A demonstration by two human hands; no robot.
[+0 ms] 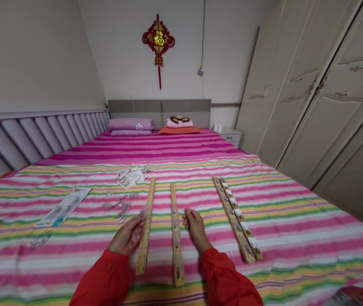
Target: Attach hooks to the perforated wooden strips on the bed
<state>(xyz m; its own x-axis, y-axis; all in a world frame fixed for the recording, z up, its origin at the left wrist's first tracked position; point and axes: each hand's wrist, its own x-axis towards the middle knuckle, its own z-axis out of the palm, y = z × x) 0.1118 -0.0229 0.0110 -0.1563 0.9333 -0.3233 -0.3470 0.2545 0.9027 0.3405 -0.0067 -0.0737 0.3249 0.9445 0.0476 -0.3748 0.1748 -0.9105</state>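
Observation:
My left hand is closed in a pinch on a small clear plastic piece, beside a wooden strip with rows of holes. To its right lies a second wooden strip with several small metal hooks fixed along it. Just right of that strip, my right hand has its fingertips pressed together. Whatever they hold, if anything, is too small to make out. Left of my left hand is a loose group of small clear and metal pieces.
Two wooden strips with hooks and white round pieces lie at right. A flat clear pack and a thin wire loop are at left. Farther back lie clear packets. Everything rests on a striped bedspread.

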